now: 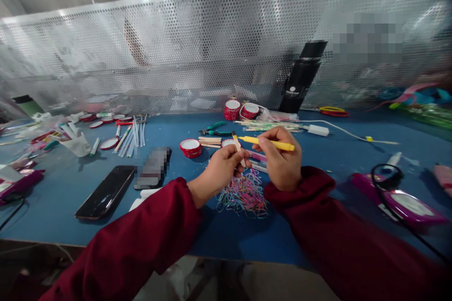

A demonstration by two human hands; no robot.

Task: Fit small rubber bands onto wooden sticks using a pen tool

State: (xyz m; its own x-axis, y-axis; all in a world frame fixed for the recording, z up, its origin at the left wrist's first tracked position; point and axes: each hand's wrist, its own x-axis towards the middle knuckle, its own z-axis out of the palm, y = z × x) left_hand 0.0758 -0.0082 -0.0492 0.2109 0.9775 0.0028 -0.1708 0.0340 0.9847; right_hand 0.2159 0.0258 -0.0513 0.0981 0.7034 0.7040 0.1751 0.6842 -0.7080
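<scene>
My right hand [281,160] is closed round a yellow pen-like tool [268,143], its tip pointing left. My left hand [222,167] pinches a small wooden stick [237,146] upright just below that tip. Both hands hover over a heap of thin coloured rubber bands [244,195] on the blue table [197,230]. Both sleeves are dark red.
Two phones [106,191] lie at the left. Red tape rolls [191,147], pliers [215,130], wooden sticks [271,125] and white tubes [132,137] sit behind. A black flask [302,77] stands against the perforated metal wall. Purple devices [406,202] with black cable lie at the right.
</scene>
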